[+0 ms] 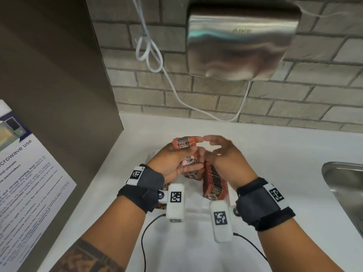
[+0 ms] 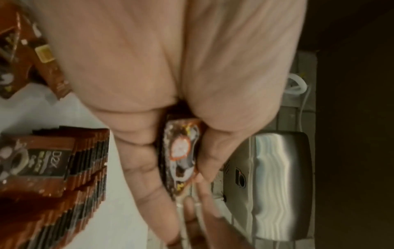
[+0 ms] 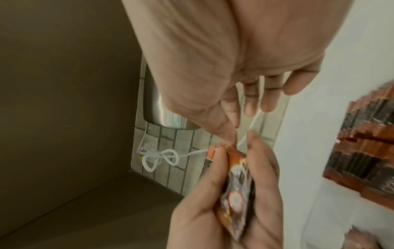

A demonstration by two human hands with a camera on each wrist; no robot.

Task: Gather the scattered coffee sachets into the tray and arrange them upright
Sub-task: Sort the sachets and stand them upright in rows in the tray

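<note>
My left hand (image 1: pixel 188 154) grips a small bundle of brown-and-orange coffee sachets (image 1: pixel 183 145) above the white tray (image 1: pixel 149 156). The left wrist view shows the bundle (image 2: pixel 181 156) edge-on between thumb and fingers. My right hand (image 1: pixel 213 147) hovers beside it with relaxed fingers and holds nothing. In the right wrist view its thumb (image 3: pixel 224 129) reaches the top of the bundle (image 3: pixel 234 193). A long row of sachets (image 1: pixel 214 179) stands upright in the tray's right part, below my right palm, and shows again in both wrist views (image 2: pixel 85 160) (image 3: pixel 366 151).
More sachets (image 2: pixel 32 50) lie loose near my left wrist. A steel hand dryer (image 1: pixel 241 42) hangs on the brick wall with its white cable (image 1: pixel 176 91) looping down. A steel sink (image 1: pixel 345 185) lies to the right, and a brown cabinet panel (image 1: pixel 59 95) with a notice (image 1: pixel 25 173) to the left.
</note>
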